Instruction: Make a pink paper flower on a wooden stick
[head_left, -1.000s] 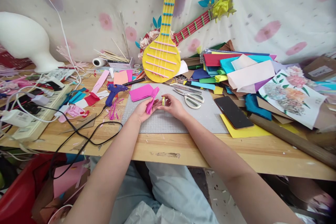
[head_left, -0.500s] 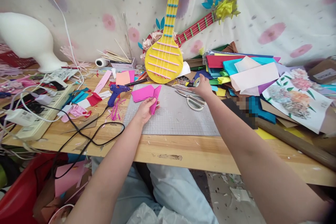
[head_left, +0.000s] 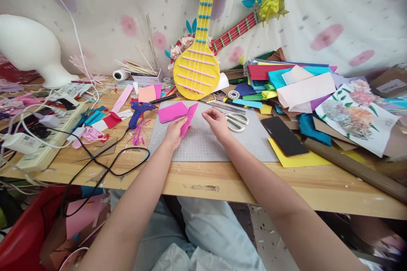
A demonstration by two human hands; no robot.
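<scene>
While the left hand (head_left: 174, 132) pinches the pink paper (head_left: 189, 117), the right hand (head_left: 216, 122) hovers beside it.

A pale cloth with pink flowers (head_left: 324, 36) hangs behind the wooden table (head_left: 203, 180), seemingly in daylight

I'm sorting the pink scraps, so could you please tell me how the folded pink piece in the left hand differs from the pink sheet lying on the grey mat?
The folded pink piece is narrow and creased, pinched in the left hand and raised off the grey mat. The pink sheet is wider, lies flat on the mat and is not held. The right hand is close to the folded piece and touches neither. Both look the same bright pink.
</scene>
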